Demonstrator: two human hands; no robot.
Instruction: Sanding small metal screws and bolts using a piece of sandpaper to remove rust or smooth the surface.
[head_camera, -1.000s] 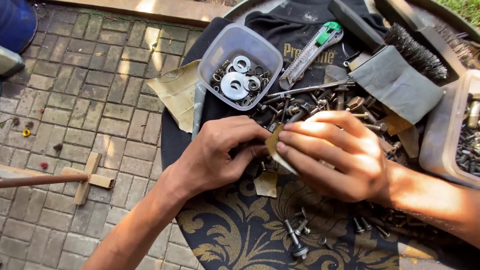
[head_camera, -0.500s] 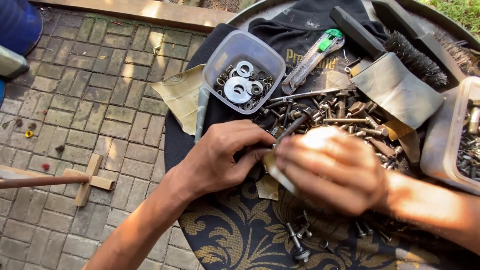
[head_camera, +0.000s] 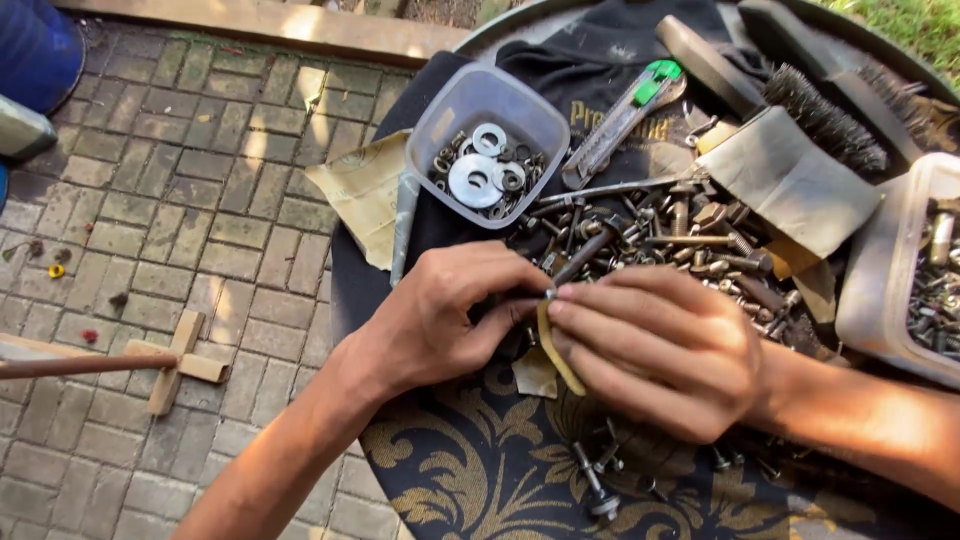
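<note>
1. The small metal part pinched between the fingers (head_camera: 520, 290) of the left hand (head_camera: 440, 320) and the right hand (head_camera: 660, 350) is almost wholly covered; its kind cannot be told.
2. The yellowish strip (head_camera: 556, 352) runs under the right fingers, its upper end hidden.
3. Right of the fingers, the clear box (head_camera: 885, 290) is cut off by the picture's edge.
4. Beyond the fingers, the bolt pile (head_camera: 680, 240) is too tangled to sort.

Bright daylight falls from the top, dappling the brick floor (head_camera: 150, 200) with sun patches and soft shadows. Glare whitens the clear tub (head_camera: 487, 155) and metal washers (head_camera: 470, 180). Focus is sharp, with slight wide-angle bending at the edges.
</note>
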